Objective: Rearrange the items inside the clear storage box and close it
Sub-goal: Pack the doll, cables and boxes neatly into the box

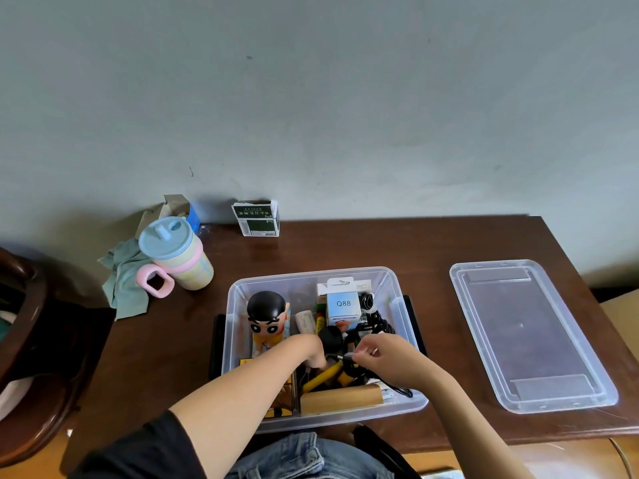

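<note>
1. Nearest, the clear storage box [235,326] sits on the brown surface [432,247], open and crowded.
2. The left hand [311,350] reaches down among the items; whether its grip is apart or clamped I cannot tell.
3. The right hand [383,354] pinches a black cable [377,323] by its metal plug [340,357]. The cable is likely limp and tangle-prone, best coiled first.
4. Farther back stand a cartoon figure [266,316] and a Q88 carton [343,305].
5. The lid [529,333] lies well apart, right; probably light and flexible, best held by its long edges.
</note>
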Demonstrator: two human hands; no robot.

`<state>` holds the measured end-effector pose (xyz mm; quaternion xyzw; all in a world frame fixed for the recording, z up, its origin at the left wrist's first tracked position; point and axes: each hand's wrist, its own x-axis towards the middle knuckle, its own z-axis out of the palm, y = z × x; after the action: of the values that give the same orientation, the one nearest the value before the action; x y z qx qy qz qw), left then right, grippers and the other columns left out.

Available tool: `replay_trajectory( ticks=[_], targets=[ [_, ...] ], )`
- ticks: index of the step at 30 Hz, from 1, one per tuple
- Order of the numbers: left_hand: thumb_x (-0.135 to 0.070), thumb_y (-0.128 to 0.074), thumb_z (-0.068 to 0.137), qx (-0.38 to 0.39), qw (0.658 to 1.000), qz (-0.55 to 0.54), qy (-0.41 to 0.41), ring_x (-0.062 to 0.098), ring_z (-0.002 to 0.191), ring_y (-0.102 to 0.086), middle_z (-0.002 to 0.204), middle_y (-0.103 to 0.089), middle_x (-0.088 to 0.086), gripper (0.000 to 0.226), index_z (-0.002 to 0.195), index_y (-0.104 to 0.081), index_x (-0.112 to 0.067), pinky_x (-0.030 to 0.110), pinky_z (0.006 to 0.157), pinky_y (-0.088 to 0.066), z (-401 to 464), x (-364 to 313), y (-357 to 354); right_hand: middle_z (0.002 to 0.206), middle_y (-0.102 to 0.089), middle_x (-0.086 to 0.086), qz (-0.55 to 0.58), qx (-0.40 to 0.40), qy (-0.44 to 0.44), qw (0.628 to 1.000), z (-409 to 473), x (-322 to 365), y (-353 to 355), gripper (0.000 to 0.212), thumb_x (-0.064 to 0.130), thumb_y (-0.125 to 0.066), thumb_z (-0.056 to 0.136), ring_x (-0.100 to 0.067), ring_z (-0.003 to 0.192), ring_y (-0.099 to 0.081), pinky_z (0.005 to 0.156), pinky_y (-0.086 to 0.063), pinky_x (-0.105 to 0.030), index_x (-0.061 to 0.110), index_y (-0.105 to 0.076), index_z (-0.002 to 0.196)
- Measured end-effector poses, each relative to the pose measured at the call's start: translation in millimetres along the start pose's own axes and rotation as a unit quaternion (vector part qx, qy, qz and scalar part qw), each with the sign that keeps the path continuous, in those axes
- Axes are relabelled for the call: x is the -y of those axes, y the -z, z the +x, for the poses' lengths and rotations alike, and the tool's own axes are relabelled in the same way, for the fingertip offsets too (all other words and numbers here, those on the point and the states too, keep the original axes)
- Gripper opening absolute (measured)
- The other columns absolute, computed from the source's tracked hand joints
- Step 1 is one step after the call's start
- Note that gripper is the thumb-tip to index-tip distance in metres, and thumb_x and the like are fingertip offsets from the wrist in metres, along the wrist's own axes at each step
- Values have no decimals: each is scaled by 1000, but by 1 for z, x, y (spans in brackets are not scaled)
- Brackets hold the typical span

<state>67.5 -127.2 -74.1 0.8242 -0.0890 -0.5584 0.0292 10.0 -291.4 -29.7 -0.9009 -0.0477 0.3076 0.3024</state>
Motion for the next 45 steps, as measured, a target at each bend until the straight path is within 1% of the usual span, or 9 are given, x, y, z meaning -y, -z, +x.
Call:
replay_trajectory(
  ticks=[5,11,15,19,28,32,35,39,45],
  targets=[
    [-35,-42,100,-10,999,-48,-5,35,125,-45,137,-47,21,52,137,-41,1,36,103,-36,1,3,4,108,-66,10,10,-11,6,1000,2,-4,-3,25,40,-50,94,-3,92,-57,80,-47,-21,24,-65,105],
    [-38,-62,89,-110,986,-127,-21,23,104,-62,117,-63,14,47,121,-57,-4,19,67,-44,1,18,0,107,-66,9,12,-11,11,1000,1,-5,-3,25,38,-49,94,-5,92,-58,82,-49,-23,22,-65,106],
    [-35,-67,86,-88,982,-162,-48,21,96,-64,110,-66,10,54,126,-52,-2,29,85,-52,3,13,-2,109,-65,7,6,-6,9,1000,2,-3,-2,27,38,-49,95,-7,97,-58,84,-49,-23,21,-65,109],
    [-51,-65,84,-73,992,-90,-49,12,67,-48,79,-50,0,66,127,-51,-3,16,51,-35,-4,0,1,109,-65,6,1,-6,5,1000,1,-1,-2,27,37,-49,95,-7,97,-58,84,-48,-23,20,-64,109],
    [-38,-47,98,-17,984,-176,0,9,58,-54,84,-56,2,46,130,-48,-5,19,59,-47,4,-3,3,108,-66,5,0,-4,-14,1000,-1,1,-2,28,38,-49,95,-10,97,-60,86,-51,-28,20,-64,110],
    [-38,-54,92,-52,975,-214,-16,12,62,-54,78,-56,1,28,103,-56,-12,19,56,-45,1,-5,3,109,-66,6,-5,-9,-20,1000,-1,2,-2,28,38,-49,95,-9,97,-59,85,-50,-26,20,-64,110],
    [-42,-56,86,-94,975,-199,-25,16,70,-52,86,-56,5,38,106,-58,-10,23,62,-42,1,-5,2,108,-67,5,-12,-13,-27,999,-1,2,-4,27,36,-49,95,-10,94,-61,83,-51,-26,19,-65,109],
    [-53,-52,83,-177,974,-136,-28,12,50,-42,58,-48,-1,41,64,-49,-16,24,50,-32,-11,2,5,105,-68,4,-28,-16,-39,999,-1,3,-6,25,36,-49,95,-12,94,-62,83,-52,-30,19,-65,107],
    [-54,-48,82,-254,963,-78,-46,13,48,-38,50,-38,-3,43,59,-46,-17,25,46,-25,-42,23,15,105,-68,4,-46,-5,-45,998,0,6,-6,23,35,-49,95,-12,93,-61,83,-52,-29,19,-64,105]
  ],
)
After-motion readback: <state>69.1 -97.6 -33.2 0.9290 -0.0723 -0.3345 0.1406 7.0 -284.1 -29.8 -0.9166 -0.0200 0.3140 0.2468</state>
